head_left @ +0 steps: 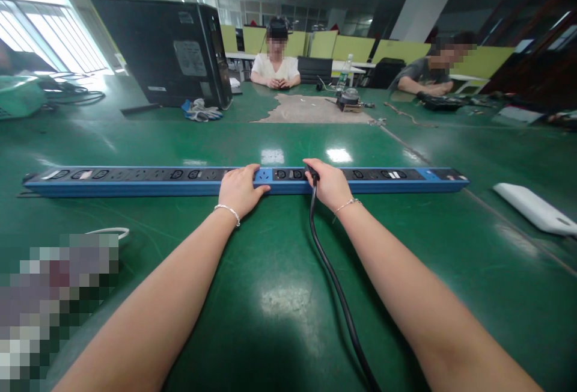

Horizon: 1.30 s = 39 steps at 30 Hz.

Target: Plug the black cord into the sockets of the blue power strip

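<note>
A long blue power strip (387,186) with a row of black sockets lies crosswise on the green table. My left hand (238,189) is wrapped over its middle, fingers on the top and thumb along the front side. To the right, my right hand (331,183) pinches the black plug (311,172) of a power cord at one of the sockets. How deep the plug sits in the socket is hidden by the fingers. From the plug, the black cord (331,269) runs down toward the table's near edge between my forearms.
A black computer case (153,49) stands at the back left, gloves (201,110) beside it. At the right lies a white object (534,207), at the lower left a blurred-out item (58,296). Two people sit across the table, near a bottle (345,72) and a small device (349,100).
</note>
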### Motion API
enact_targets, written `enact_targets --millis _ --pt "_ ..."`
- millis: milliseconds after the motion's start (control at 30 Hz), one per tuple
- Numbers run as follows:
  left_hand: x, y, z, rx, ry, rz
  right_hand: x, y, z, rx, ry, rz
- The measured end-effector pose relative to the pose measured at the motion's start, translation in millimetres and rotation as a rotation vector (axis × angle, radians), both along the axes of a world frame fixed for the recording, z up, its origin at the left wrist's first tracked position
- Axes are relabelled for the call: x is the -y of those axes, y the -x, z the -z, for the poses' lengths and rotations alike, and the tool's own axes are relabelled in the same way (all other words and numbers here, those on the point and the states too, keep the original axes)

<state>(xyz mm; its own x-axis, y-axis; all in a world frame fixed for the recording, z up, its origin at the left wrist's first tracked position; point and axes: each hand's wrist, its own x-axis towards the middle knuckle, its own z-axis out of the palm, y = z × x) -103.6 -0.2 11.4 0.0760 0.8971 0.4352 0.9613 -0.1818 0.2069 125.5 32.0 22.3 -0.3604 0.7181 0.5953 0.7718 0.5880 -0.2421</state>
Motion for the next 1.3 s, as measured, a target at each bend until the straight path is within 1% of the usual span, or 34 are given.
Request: enact_targets --millis 267,400,500,600,667,700,800,867,900,1000,1067,1167,1300 --pt "0.9 -0.9 -1.6 0.020 0.010 0.002 -2.5 -4.8 14.1 -0.087 -0.023 0.067" --pt "1.1 -1.5 -2.0 0.028 0.016 -0.004 -1.7 -7.8 17.6 -0.051 -0.046 0.042" --pt "1.0 -1.4 -1.8 0.029 0.033 -0.012 0.7 -8.1 19.5 -0.065 -0.012 0.044" --pt "0.8 -1.0 -1.5 0.024 0.035 -0.011 2.5 -5.9 19.6 -0.101 0.007 0.045" --pt "0.7 -0.7 -1.5 0.025 0.031 -0.006 1.8 -5.7 15.4 -0.160 -0.021 0.058" --pt "0.7 -0.6 -1.6 0.025 0.031 -0.005 0.7 -7.5 11.4 -0.214 -0.054 0.088" --pt "0.9 -0.5 -1.9 0.024 0.033 -0.009 -5.8 -27.3 -4.2 -0.407 -0.183 0.238" --pt "1.0 -0.5 -2.0 0.022 0.029 -0.011 -11.2 -54.3 -11.5 -0.447 -0.209 0.285" --pt "1.1 -0.5 -2.0 0.021 0.027 -0.010 -13.7 -70.7 -12.4 -0.446 -0.201 0.303" --pt "1.4 -0.6 -2.2 0.021 0.030 -0.015 -18.5 -120.0 -4.4 -0.471 -0.128 0.361" --pt "1.6 -0.8 -2.7 0.027 0.039 -0.019 -19.1 -143.2 4.7 -0.489 -0.070 0.387" --pt "2.0 -1.1 -4.0 0.031 0.046 -0.016 -17.7 -155.8 12.9 -0.495 -0.018 0.390" --pt "2.1 -1.3 -4.6 0.024 0.051 -0.021 -15.3 -149.3 13.4 -0.403 0.025 0.354"
